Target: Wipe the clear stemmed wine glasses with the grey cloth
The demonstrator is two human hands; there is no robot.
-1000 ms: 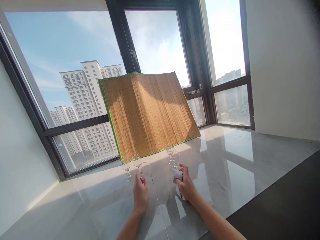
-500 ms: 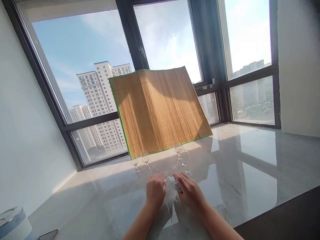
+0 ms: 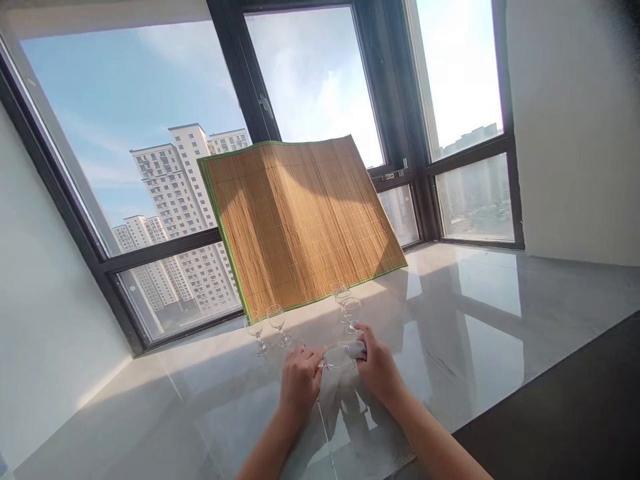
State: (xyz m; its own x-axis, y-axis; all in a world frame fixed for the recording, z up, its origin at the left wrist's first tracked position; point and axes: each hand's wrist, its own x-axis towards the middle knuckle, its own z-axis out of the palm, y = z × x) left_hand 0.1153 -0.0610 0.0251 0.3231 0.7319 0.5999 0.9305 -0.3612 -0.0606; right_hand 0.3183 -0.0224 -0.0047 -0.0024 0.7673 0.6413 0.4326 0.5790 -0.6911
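Between my two hands is a clear round glass piece [image 3: 340, 356], its rim showing as an oval; its full shape is hard to make out. My left hand [image 3: 300, 379] has its fingers closed on the left side of this glass piece. In my right hand [image 3: 379, 367] is a bunched grey-white cloth [image 3: 357, 350], pinched against the glass piece's right edge. Just beyond the right hand stand small stemmed glasses [image 3: 352, 308]. Two more stemmed glasses, one a left glass [image 3: 256, 328] and the other a right glass [image 3: 276, 319], stand beyond my left hand.
A bamboo mat [image 3: 310, 220] with green edging leans against the dark window frame [image 3: 165, 248] behind the glasses. The glossy grey countertop [image 3: 430, 393] reflects the windows and ends at a slanting edge on the right. A thin line [image 3: 327, 437] runs along the surface below my hands.
The view has swung right, so the cup and phone at lower left are out of sight. My right hand and the cloth have shifted to the glass piece's right edge, showing more of its rim.
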